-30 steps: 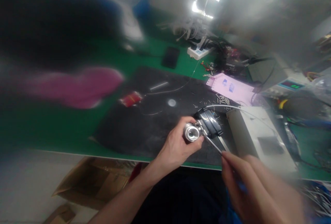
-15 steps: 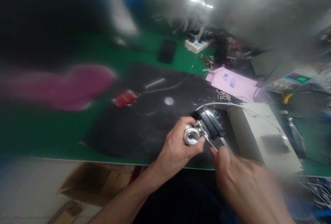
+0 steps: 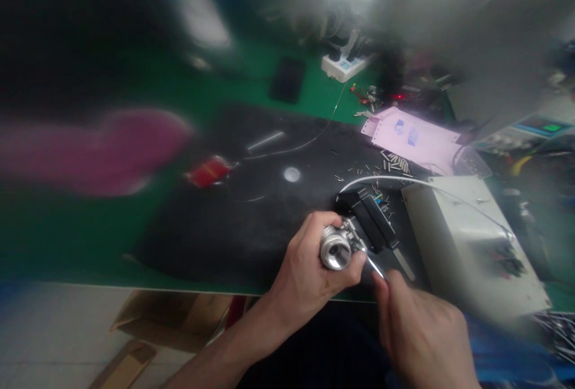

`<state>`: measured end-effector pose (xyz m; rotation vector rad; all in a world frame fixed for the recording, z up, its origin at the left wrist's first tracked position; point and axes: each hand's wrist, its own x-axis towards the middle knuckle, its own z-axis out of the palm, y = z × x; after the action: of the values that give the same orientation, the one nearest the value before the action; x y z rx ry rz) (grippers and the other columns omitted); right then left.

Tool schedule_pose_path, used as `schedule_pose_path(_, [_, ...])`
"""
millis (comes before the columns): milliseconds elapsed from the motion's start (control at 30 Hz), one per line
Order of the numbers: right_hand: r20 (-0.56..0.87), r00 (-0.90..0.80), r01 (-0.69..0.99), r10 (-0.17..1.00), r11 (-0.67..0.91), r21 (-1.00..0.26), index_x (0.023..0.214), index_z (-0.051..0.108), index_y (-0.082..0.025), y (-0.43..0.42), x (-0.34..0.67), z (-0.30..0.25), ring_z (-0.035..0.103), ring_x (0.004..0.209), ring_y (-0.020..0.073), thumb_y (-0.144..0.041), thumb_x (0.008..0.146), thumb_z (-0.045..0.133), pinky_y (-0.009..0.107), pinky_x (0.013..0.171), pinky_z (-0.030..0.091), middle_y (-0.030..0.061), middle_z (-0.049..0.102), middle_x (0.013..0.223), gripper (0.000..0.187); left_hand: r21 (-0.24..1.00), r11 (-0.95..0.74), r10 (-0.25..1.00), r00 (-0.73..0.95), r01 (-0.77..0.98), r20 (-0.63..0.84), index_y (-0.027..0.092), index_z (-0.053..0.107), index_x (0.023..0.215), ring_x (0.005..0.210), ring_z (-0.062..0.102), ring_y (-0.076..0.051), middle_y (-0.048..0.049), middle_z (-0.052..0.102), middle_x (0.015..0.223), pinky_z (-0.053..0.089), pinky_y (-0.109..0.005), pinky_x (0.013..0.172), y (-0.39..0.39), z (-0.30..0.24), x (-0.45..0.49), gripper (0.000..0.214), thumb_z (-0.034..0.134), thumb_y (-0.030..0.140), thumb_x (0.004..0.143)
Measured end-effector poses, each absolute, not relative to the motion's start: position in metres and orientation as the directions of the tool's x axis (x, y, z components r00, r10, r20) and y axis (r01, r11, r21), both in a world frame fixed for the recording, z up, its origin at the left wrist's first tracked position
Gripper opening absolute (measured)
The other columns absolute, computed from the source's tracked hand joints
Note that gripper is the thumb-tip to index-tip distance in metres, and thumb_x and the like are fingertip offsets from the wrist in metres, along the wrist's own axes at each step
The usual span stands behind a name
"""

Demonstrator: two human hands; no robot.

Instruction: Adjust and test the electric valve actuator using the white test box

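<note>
My left hand (image 3: 309, 263) is wrapped round a silver metal valve body (image 3: 336, 251) whose threaded round opening faces me. Joined to the valve by a small metal bracket is a black actuator box (image 3: 371, 218) with a white cable (image 3: 381, 178) running from it. My right hand (image 3: 415, 323) is closed on a thin shiny wrench (image 3: 375, 267). The wrench's far end meets the bracket beside my left thumb; its exact fit there is too small to make out. A flat metal strip (image 3: 404, 264) shows below the black box.
Small pins (image 3: 395, 162) and screws lie on the black mat (image 3: 215, 227) near pink papers (image 3: 411, 137). A pale metal box (image 3: 471, 239) stands at the right. Left are a red packet (image 3: 209, 172) and a blurred pink shape (image 3: 99, 149). A power strip (image 3: 344, 66) sits behind.
Both hands, with the valve and the wrench, sit slightly lower and further right in view. The actuator box looks tilted a little differently. My grip on both has stayed the same.
</note>
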<state>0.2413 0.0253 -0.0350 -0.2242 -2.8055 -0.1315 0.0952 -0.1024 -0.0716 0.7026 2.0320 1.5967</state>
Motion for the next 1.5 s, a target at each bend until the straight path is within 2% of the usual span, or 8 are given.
schedule_pose_path(333, [0.337, -0.934, 0.141, 0.122, 0.989, 0.033, 0.078, 0.048, -0.017, 0.030, 0.233, -0.025, 0.038, 0.050, 0.0115, -0.026, 0.110, 0.051, 0.031, 0.059, 0.019, -0.0036, 0.041, 0.058, 0.033, 0.965, 0.249, 0.519, -0.853, 0.087, -0.057, 0.025, 0.053, 0.106, 0.070, 0.064, -0.012, 0.0030, 0.070, 0.085, 0.051, -0.026, 0.073, -0.088, -0.060, 0.096, 0.036, 0.073, 0.051, 0.091])
schedule_pose_path(667, [0.368, -0.901, 0.208, 0.229, 0.973, -0.097, 0.079, 0.052, -0.016, 0.028, 0.230, -0.062, 0.041, 0.049, 0.0110, -0.022, 0.110, 0.046, 0.031, 0.058, 0.021, -0.0033, 0.044, 0.058, 0.032, 0.985, 0.173, 0.491, -0.868, 0.015, -0.073, 0.025, 0.053, 0.102, 0.061, 0.056, -0.008, 0.0065, 0.062, 0.075, 0.045, -0.021, 0.058, -0.084, -0.061, 0.097, 0.033, 0.074, 0.049, 0.092])
schedule_pose_path(800, [0.328, -0.917, 0.197, 0.229, 0.972, -0.127, 0.087, 0.055, -0.017, 0.029, 0.236, -0.052, 0.046, 0.044, 0.0095, -0.031, 0.113, 0.045, 0.030, 0.052, 0.023, -0.0059, 0.045, 0.056, 0.031, 0.974, 0.225, 0.493, -0.866, 0.037, -0.081, 0.025, 0.057, 0.107, 0.072, 0.061, -0.011, 0.0044, 0.066, 0.085, 0.048, -0.024, 0.070, -0.085, -0.062, 0.098, 0.034, 0.071, 0.052, 0.094])
schedule_pose_path(900, [0.318, -0.909, 0.232, 0.270, 0.961, -0.154, 0.106, 0.061, -0.018, 0.029, 0.248, -0.036, 0.053, 0.047, 0.0086, -0.040, 0.113, 0.045, 0.027, 0.052, 0.029, -0.0069, 0.052, 0.061, 0.028, 0.962, 0.240, 0.451, -0.893, 0.130, 0.008, 0.025, 0.063, 0.112, 0.093, 0.065, -0.014, 0.0003, 0.068, 0.104, 0.050, -0.028, 0.088, -0.086, -0.064, 0.099, 0.029, 0.069, 0.049, 0.096])
schedule_pose_path(1100, [0.123, -0.874, 0.381, 0.470, 0.820, -0.427, 0.121, 0.058, -0.020, 0.040, 0.268, 0.004, 0.061, 0.054, 0.0060, -0.050, 0.107, 0.056, 0.014, 0.049, 0.043, -0.0052, 0.066, 0.078, 0.034, 0.963, 0.182, 0.362, -0.924, 0.197, 0.120, 0.022, 0.066, 0.109, 0.108, 0.062, -0.016, -0.0036, 0.061, 0.114, 0.047, -0.029, 0.099, -0.086, -0.071, 0.101, 0.019, 0.067, 0.038, 0.099])
schedule_pose_path(1267, [0.253, -0.913, 0.229, 0.319, 0.916, -0.329, 0.112, 0.064, -0.021, 0.057, 0.263, 0.035, 0.069, 0.071, 0.0061, -0.044, 0.103, 0.062, 0.009, 0.054, 0.048, -0.0031, 0.072, 0.092, 0.025, 0.971, 0.138, 0.361, -0.922, 0.198, 0.136, 0.022, 0.065, 0.109, 0.108, 0.061, -0.015, -0.0035, 0.058, 0.115, 0.048, -0.028, 0.098, -0.085, -0.072, 0.102, 0.017, 0.067, 0.035, 0.099])
schedule_pose_path(1400, [0.358, -0.825, 0.314, 0.438, 0.881, -0.355, 0.112, 0.066, -0.022, 0.051, 0.242, 0.054, 0.068, 0.072, 0.0080, -0.050, 0.100, 0.067, 0.013, 0.053, 0.045, -0.0011, 0.071, 0.094, 0.031, 0.976, 0.104, 0.360, -0.922, 0.193, 0.144, 0.022, 0.064, 0.112, 0.110, 0.060, -0.015, -0.0043, 0.057, 0.118, 0.049, -0.028, 0.099, -0.086, -0.072, 0.103, 0.017, 0.068, 0.031, 0.098])
schedule_pose_path(1500, [0.397, -0.833, 0.254, 0.386, 0.904, -0.344, 0.111, 0.066, -0.022, 0.046, 0.212, 0.067, 0.065, 0.067, 0.0066, -0.045, 0.104, 0.062, 0.014, 0.054, 0.042, -0.0024, 0.068, 0.083, 0.024, 0.979, 0.081, 0.371, -0.917, 0.190, 0.147, 0.022, 0.063, 0.113, 0.108, 0.061, -0.016, -0.0055, 0.057, 0.118, 0.051, -0.029, 0.097, -0.087, -0.073, 0.102, 0.018, 0.068, 0.032, 0.098])
